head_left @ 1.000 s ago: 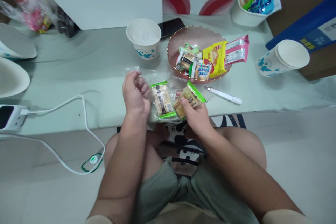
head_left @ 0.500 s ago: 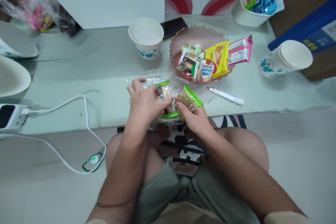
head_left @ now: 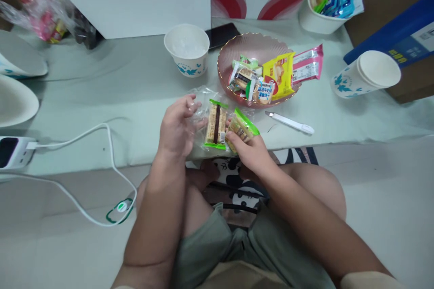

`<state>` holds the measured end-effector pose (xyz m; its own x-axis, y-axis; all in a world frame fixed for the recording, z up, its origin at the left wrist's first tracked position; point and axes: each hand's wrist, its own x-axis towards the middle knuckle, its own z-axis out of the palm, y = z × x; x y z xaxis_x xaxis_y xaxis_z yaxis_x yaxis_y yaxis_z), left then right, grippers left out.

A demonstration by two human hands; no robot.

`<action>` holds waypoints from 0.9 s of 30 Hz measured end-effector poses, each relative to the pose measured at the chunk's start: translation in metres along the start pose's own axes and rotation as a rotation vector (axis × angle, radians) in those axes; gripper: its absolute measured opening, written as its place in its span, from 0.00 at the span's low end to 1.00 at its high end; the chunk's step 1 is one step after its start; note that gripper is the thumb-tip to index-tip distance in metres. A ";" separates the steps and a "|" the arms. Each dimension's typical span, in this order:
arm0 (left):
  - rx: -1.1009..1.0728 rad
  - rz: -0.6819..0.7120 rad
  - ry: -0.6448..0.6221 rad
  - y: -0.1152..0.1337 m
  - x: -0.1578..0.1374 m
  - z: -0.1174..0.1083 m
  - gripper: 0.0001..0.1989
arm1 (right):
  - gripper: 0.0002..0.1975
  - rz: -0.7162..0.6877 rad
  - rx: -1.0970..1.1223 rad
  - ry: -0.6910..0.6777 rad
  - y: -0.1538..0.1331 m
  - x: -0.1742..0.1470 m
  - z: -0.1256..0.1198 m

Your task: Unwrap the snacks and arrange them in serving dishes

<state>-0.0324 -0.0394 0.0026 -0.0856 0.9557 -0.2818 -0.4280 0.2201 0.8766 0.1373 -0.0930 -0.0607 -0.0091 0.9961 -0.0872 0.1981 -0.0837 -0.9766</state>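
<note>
My right hand (head_left: 251,148) pinches a green-edged wrapped sandwich biscuit (head_left: 240,127) at the table's near edge, thumb on top. Just left of it lies another wrapped sandwich biscuit (head_left: 216,124), with a dark filling stripe, on a crumpled clear plastic bag (head_left: 202,95). My left hand (head_left: 179,126) is turned on its side left of that biscuit, fingers apart and against the bag's left part. A pink scalloped bowl (head_left: 225,61) with several wrapped snacks stands beyond the hands. A white craft knife (head_left: 291,123) lies to the right.
A paper cup (head_left: 188,56) stands left of the bowl, near a dark phone (head_left: 224,35). On the right are stacked paper cups (head_left: 368,74) and a white tub (head_left: 320,21) of snacks. A white cable (head_left: 111,149) loops over the table's front edge on the left.
My left hand has lifted off the striped biscuit and drawn left, turning on its side and uncovering the packet. The right hand keeps its grip on the other biscuit.
</note>
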 end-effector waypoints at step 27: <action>-0.496 -0.100 0.210 0.006 0.015 -0.001 0.07 | 0.37 -0.092 0.645 0.412 -0.053 -0.026 -0.016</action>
<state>-0.0376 -0.0234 0.0032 -0.1786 0.8638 -0.4710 -0.8119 0.1410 0.5665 0.1429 -0.1136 -0.0033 0.3927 0.9187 -0.0430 -0.3972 0.1273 -0.9089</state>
